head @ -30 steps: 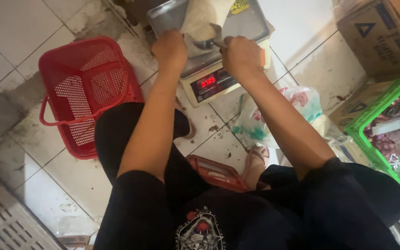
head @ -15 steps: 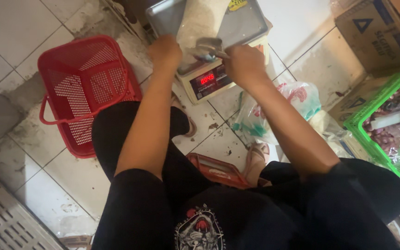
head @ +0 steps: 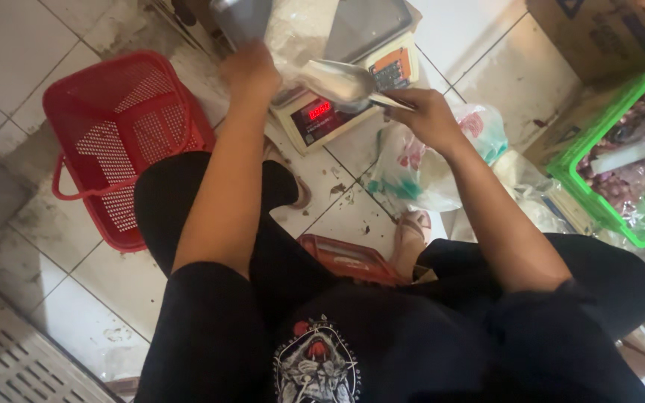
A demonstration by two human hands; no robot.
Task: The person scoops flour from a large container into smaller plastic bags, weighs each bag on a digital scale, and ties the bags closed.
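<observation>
Two hands busy, upper middle of frame. Right hand [head: 427, 119] clamped on handle of metal scoop [head: 341, 80], held over scale [head: 337, 104]. Left hand [head: 251, 71] pinching clear plastic bag [head: 293, 33]. Scoop probably stiff, light, slick: grip by handle. Bag looks floppy, slippery: hold at rim.

White tiled floor [head: 31, 45] (grimy) carries a red basket [head: 125, 134], scale [head: 337, 104], green crate [head: 621, 149].
</observation>
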